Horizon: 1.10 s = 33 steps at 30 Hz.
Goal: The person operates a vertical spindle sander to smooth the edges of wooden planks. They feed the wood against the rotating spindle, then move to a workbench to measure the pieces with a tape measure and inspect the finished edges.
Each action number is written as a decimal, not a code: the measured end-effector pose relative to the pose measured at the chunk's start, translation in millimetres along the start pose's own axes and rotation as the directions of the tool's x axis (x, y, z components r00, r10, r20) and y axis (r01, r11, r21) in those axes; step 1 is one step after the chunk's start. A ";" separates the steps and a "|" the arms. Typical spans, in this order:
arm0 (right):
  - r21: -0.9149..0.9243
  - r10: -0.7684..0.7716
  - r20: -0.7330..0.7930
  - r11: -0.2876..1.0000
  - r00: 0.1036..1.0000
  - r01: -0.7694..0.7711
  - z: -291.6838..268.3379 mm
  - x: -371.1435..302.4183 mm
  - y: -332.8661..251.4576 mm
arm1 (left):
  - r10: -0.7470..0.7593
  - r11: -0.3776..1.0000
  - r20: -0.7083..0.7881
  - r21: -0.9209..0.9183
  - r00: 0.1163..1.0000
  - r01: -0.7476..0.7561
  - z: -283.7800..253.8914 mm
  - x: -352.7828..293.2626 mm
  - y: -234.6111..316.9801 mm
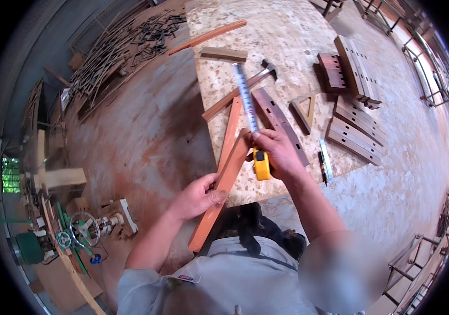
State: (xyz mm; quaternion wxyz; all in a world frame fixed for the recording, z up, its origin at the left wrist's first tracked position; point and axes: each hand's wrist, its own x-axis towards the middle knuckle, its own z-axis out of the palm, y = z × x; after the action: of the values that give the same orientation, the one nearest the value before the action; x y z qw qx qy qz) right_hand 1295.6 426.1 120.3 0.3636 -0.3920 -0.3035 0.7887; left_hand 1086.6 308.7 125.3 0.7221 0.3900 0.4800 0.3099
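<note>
My left hand point(202, 196) grips a reddish wooden bar point(226, 181) near its middle, the bar slanting across the front edge of the table. My right hand point(277, 149) holds a yellow tape measure point(261, 165) by the bar's far end, with a length of its blade point(246, 97) drawn out and pointing away from me. A second reddish strip point(229, 131) lies behind the held bar. Just right of the blade rests a dark mortised bar point(282, 125). Beyond it, a hammer point(250, 81) with a wooden handle lies on the tabletop.
A wooden triangle square point(304, 111), a ruler point(326, 160) and a dark pen-like tool point(322, 169) lie at the right. Slotted boards point(358, 128) are stacked along the right edge of the table point(219, 31). Green machinery with a handwheel point(84, 229) stands at lower left.
</note>
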 end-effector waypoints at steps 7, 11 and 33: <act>-0.480 -0.036 0.018 0.876 0.999 0.040 -28.6 -18.9 -14.2 | -0.055 0.995 -0.178 0.072 0.983 0.069 9.0 -13.6 -7.2; -0.568 0.008 0.071 0.822 0.997 0.034 -31.7 -34.0 -16.1 | -0.057 0.992 -0.174 0.102 0.983 0.076 10.0 -18.4 -6.4; -0.749 0.122 0.129 0.662 0.984 0.016 -31.8 -35.9 -18.2 | -0.089 0.988 -0.153 0.114 0.984 0.106 20.5 -23.0 -11.7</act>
State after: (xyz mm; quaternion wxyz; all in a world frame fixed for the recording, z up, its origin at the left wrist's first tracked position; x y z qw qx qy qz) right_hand 1343.8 413.2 132.3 0.1206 -0.4472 -0.6180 0.6353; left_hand 1098.7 278.4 130.5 0.6740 0.3853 0.5685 0.2724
